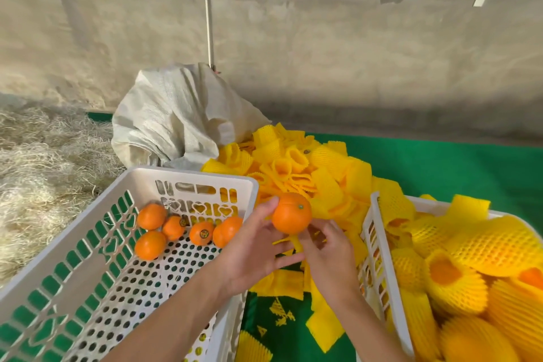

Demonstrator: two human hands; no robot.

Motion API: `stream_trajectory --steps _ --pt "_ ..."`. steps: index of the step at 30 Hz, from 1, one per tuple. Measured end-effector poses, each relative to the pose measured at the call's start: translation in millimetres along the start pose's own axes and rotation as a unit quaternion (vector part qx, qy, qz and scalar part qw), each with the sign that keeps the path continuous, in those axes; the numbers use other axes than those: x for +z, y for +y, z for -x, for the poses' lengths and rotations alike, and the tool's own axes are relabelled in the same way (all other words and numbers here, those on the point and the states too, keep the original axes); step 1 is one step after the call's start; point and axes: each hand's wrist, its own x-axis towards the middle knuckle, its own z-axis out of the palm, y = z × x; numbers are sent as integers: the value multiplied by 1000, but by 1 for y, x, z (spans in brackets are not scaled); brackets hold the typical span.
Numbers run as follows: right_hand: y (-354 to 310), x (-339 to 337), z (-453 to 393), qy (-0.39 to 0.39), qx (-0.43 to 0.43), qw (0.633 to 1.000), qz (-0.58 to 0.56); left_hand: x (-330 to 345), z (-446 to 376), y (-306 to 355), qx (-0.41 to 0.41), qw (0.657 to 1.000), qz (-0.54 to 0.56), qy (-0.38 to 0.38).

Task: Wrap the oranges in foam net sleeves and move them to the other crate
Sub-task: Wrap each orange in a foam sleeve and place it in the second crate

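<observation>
A bare orange (291, 213) is held up in the middle of the scene, between the two crates and above the heap of yellow foam net sleeves (296, 167). It is gripped by the left hand (258, 247), thumb up along its left side and fingers curled beneath it. Just below and to the right, the right hand (329, 256) is seen with its fingers bent under the fruit, where a strip of yellow foam net shows at the fingertips; whether that strip is actually pinched cannot be told from here.

On the left, five more unwrapped oranges (151, 216) are gathered at the far end of the white perforated crate (58, 247), lying close together on its holed floor. On the right, a second white crate (382, 247) is packed with oranges already wrapped in net sleeves (452, 282), the orange skin showing through the open sleeve ends.

Loose sleeves are spilled over the green mat (440, 161) between and beyond the crates, some flat, some rolled open. Behind the heap a pale woven sack (173, 114) is slumped against the concrete wall (323, 53), and dry straw (38, 161) is spread on the far left.
</observation>
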Motion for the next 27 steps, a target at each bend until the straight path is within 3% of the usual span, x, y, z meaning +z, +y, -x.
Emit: stream_trajectory --steps 4,10,14,20,23,25,27 --pt "-1 2 2 20 -30 996 87 5 -3 -4 1 997 -53 49" --pt "-8 -15 -5 -12 31 998 -61 6 -11 -8 38 988 -71 135" --pt "-13 -24 -5 22 55 989 -135 6 -13 -11 87 976 -72 187" --pt "-17 -22 2 42 47 985 -159 6 -9 -19 175 934 -207 234" --pt "-12 -25 0 56 31 992 -112 8 -7 -24 189 912 -275 237" --pt "-5 -27 -1 20 5 1000 -15 9 -7 -25 201 912 -268 238" --pt "-1 -25 -1 -43 17 999 3 9 -7 -25 212 917 -249 227"
